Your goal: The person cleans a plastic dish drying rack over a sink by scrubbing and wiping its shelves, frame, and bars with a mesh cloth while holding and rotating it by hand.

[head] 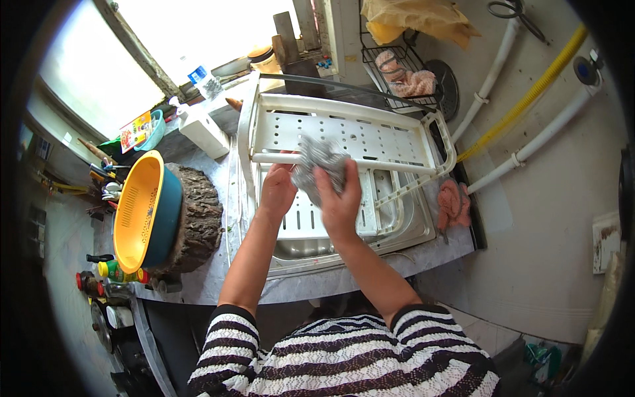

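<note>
A white two-tier plastic dish rack with perforated shelves stands tilted over the stainless steel sink. My left hand grips the rack's front rail near its left end, the fingers partly hidden behind it. In my right hand is a crumpled grey cloth, blurred, pressed around the same rail. The cloth hides the middle of that rail and part of the upper shelf. Between the rail and my body, the lower slotted shelf shows.
A yellow colander in a teal basin leans against a tree-stump chopping block at left. Behind stands a white pump bottle. A pink cloth lies right of the sink; a black wire basket hangs on the wall.
</note>
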The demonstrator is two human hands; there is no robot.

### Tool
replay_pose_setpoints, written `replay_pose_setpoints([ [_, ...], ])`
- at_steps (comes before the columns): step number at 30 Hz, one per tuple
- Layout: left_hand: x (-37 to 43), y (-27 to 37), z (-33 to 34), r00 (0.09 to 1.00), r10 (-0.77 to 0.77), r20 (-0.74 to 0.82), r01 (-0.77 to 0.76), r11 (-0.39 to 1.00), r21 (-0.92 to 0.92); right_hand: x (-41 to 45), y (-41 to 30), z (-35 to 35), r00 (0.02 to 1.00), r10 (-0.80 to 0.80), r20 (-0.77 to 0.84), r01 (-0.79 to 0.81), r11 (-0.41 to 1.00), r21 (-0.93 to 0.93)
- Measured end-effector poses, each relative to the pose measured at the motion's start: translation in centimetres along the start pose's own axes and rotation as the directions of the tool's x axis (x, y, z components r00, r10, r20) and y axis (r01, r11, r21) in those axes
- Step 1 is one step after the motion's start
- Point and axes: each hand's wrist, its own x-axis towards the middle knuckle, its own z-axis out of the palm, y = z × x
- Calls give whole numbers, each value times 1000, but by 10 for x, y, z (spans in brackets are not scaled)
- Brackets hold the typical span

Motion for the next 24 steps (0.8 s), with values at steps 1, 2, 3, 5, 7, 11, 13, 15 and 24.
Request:
replay_pose_setpoints([
  [1,-3,0,20,998,-35,43,39,995,-95,11,2,11,972,-234,-26,228,963,-146],
  [2,-6,4,18,998,-44,46,48,993,-108,22,-8,24,883,-453,119,467,827,-312],
  [3,-9,7,14,997,-54,47,59,990,-127,27,-13,32,835,-494,243,548,701,-457],
  [5,-7,11,29,988,11,151,20,979,-203,31,9,25,770,-488,411,631,488,-603],
  [7,-5,17,41,985,21,169,14,979,-204,33,28,0,708,-568,421,664,330,-671],
  [11,-2,22,62,980,56,-193,-31,991,133,44,39,-99,806,-564,178,429,350,-833],
  [13,-2,16,67,976,63,-207,-25,983,185,51,36,-129,837,-547,15,245,350,-904],
  [15,1,10,69,975,61,-213,-10,972,236,51,47,-114,862,-502,-70,222,499,-838],
  [24,-1,21,57,965,52,-256,15,967,255,80,30,-153,965,-262,15,101,317,-943],
])
